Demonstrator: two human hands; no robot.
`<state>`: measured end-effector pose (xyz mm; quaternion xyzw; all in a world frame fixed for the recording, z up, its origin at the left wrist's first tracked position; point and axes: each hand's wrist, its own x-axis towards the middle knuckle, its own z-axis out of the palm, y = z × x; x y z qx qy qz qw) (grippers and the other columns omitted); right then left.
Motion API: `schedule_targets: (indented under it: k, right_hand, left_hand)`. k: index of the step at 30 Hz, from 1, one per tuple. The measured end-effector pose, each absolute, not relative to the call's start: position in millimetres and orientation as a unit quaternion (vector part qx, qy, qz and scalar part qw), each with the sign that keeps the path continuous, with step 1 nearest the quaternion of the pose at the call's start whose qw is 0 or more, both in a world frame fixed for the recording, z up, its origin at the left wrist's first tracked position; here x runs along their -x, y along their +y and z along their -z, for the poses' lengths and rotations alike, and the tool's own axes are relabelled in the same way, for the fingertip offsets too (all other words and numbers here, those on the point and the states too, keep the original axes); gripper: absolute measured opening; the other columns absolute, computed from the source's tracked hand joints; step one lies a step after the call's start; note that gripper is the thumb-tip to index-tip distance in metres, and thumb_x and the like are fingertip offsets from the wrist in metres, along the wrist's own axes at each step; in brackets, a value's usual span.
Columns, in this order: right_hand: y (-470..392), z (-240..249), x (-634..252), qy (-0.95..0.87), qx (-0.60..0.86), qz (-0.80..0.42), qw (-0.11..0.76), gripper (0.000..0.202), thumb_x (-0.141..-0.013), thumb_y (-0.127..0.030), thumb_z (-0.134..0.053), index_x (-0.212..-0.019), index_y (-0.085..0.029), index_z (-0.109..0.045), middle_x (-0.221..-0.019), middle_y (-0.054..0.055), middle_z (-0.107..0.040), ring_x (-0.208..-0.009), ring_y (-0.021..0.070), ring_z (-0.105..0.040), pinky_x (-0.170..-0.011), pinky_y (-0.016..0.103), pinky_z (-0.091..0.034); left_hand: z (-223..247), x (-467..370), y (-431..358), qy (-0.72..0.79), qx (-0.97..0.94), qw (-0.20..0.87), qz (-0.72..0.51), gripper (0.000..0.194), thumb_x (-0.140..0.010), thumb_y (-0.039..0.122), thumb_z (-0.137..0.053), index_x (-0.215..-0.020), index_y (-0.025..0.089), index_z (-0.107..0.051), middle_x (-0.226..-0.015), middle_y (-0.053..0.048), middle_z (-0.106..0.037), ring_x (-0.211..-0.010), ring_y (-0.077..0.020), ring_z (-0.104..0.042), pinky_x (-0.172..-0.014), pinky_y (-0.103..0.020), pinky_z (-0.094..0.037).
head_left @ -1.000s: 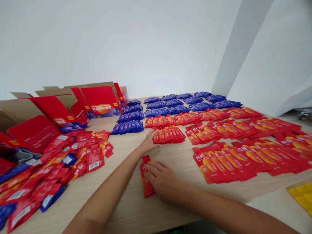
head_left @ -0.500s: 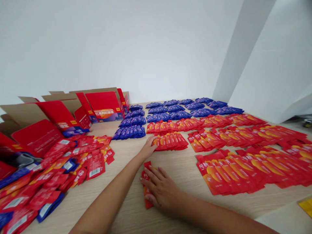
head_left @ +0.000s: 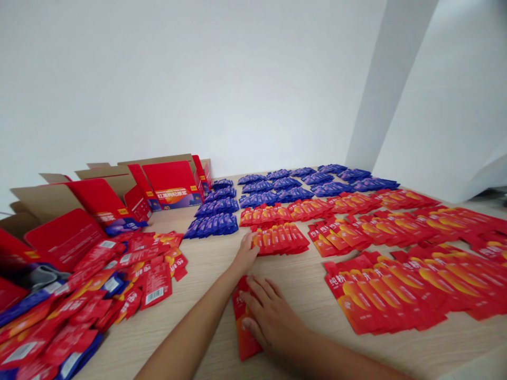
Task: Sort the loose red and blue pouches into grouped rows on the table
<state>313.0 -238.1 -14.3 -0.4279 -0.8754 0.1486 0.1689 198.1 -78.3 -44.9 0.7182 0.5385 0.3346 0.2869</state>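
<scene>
My left hand [head_left: 246, 253] reaches to the left end of a short row of overlapping red sachets [head_left: 280, 238], its fingers touching the end one; whether they grip it is hidden. Nearer to me, my right hand [head_left: 273, 314] lies over a red sachet [head_left: 243, 316] on the table, fingers stretched across its right side. The left strip and lower end of that sachet show; the rest is under the hand. To the right, more red sachets [head_left: 372, 293] lie fanned out in overlapping rows.
A loose heap of red and blue sachets [head_left: 156, 282] covers the table's left side. Behind it stand open red cartons [head_left: 172, 182] with raised flaps. Fanned groups of blue sachets [head_left: 216, 224] fill the back of the wooden table [head_left: 190, 295], before a white wall [head_left: 253, 79].
The view has tilted a little, so the table things sit slightly lower. My left hand stays by the short row's end; my right hand stays over the sachet, with more of that sachet showing.
</scene>
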Motion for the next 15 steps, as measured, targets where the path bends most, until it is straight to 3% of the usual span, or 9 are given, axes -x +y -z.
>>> schedule_targets:
  k: [5, 15]
  right_hand:
    - [-236.3, 15.7, -313.6, -0.863, 0.451, -0.150, 0.171, 0.049, -0.095, -0.044, -0.036, -0.134, -0.016, -0.048, -0.145, 0.015, -0.039, -0.136, 0.0300, -0.029, -0.112, 0.048, -0.021]
    - [-238.9, 16.2, -314.7, -0.876, 0.425, -0.162, 0.162, 0.049, -0.096, -0.045, -0.034, -0.135, -0.019, -0.045, -0.144, 0.015, -0.041, -0.136, 0.0293, -0.029, -0.112, 0.047, -0.020]
  left_hand:
    - [44.2, -213.4, -79.3, 0.545, -0.710, 0.304, -0.327, 0.064, -0.067, 0.010, -0.048, -0.130, 0.010, -0.045, -0.146, -0.014, -0.036, -0.138, -0.0235, -0.029, -0.115, -0.037, -0.021]
    - [41.2, -202.3, -76.1, 0.527, -0.710, 0.318, -0.343, 0.069, -0.056, 0.006, -0.050, -0.124, 0.014, -0.053, -0.142, -0.010, -0.043, -0.135, -0.0262, -0.032, -0.115, -0.038, -0.021]
